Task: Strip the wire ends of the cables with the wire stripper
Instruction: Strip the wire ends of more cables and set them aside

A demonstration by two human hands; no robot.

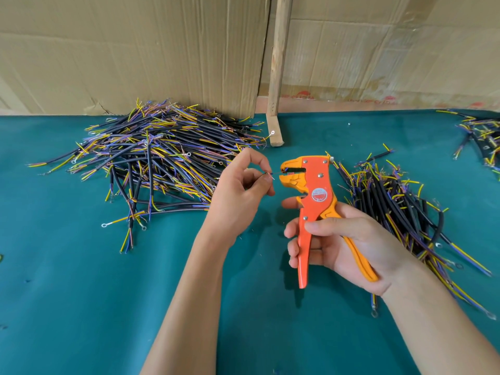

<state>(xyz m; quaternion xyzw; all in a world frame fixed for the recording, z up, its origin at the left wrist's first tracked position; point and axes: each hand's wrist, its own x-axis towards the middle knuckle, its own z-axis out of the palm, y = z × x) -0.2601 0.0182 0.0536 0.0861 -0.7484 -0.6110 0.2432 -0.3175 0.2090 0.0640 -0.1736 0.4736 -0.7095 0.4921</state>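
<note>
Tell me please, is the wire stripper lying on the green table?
No, the right hand grips the wire stripper by its handles, holding it up above the green table.

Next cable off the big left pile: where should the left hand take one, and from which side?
Judging by the pile, take the cable sticking out at the near edge, alone on the green mat. Pinch its black sheath just behind the fanned coloured cores, coming from above on the near side. The left hand must first drop its thin wire.
</note>
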